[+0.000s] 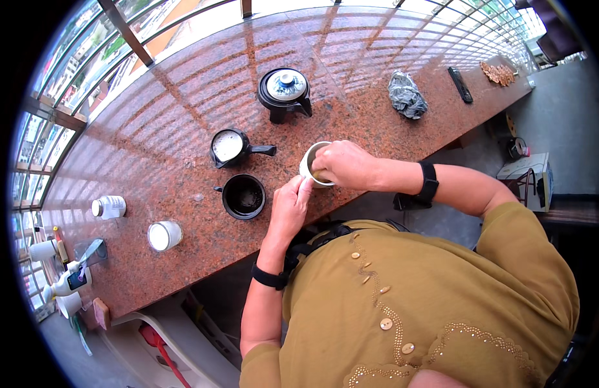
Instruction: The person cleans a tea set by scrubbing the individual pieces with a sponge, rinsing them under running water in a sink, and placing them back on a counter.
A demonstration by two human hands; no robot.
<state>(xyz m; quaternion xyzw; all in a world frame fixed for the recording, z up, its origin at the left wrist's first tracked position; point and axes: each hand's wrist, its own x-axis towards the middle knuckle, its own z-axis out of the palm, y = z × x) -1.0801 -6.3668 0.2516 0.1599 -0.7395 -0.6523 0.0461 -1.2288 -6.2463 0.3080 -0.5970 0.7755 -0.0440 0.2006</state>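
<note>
A white cup [305, 167] is tilted near the front edge of the granite counter [357, 126]. My left hand [290, 203] grips it, thumb on the rim. My right hand [345, 165] has its curled fingers inside the cup, with a small yellowish thing [320, 174] partly showing under them; most of it is hidden. Left of the cup stands a black mug [243, 196] with a wet, dark inside. Behind that is a black side-handled pot [230, 147] with whitish foam in it. Farther back sits a black teapot [285, 94] with a blue-and-white lid.
A crumpled grey plastic bag [407, 94], a black remote control [460, 85] and a brown trivet [497, 73] lie to the right. Leftward are a white jar [164, 236], a small bottle [109, 207] and a sponge [101, 314]. Below the counter, a pale basin [149, 320] holds a red-handled tool [166, 356].
</note>
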